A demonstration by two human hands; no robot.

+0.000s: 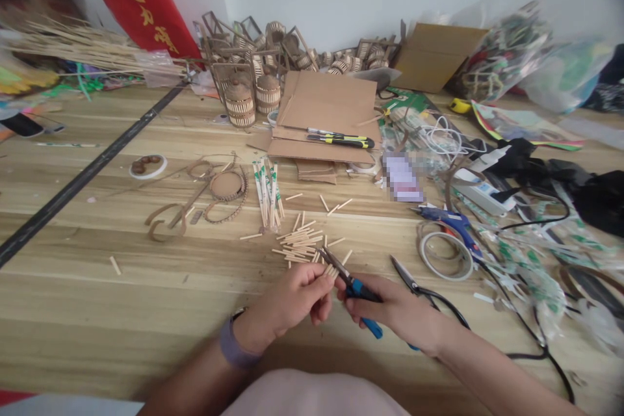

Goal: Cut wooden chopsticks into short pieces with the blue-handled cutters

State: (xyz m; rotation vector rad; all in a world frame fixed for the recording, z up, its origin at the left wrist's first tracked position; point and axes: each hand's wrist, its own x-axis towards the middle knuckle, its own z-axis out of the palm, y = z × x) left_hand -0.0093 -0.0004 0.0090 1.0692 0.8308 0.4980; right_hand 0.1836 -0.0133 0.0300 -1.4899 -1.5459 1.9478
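Note:
My left hand point(305, 296) pinches a few short wooden sticks point(331, 271) between thumb and fingers. In my right hand point(394, 309) are blue-handled pliers or cutters point(359, 289); the exact kind is hard to tell. Their metal jaws lie right beside the sticks in my left hand. Just beyond both hands is a loose pile of short cut sticks point(299, 244) on the wooden table point(195, 312). Behind that pile lie several longer chopsticks in printed paper wrappers point(267, 195). Black-handled scissors point(414, 283) rest to the right of my right hand.
A blue glue gun point(451, 221) and a tape roll point(446, 255) lie at right among cables and plastic wrappers. Cardboard sheets point(331, 101) with utility knives point(341, 140) sit at the back, beside small wooden buckets point(240, 104). Rings of thin strip point(227, 183) lie left of centre.

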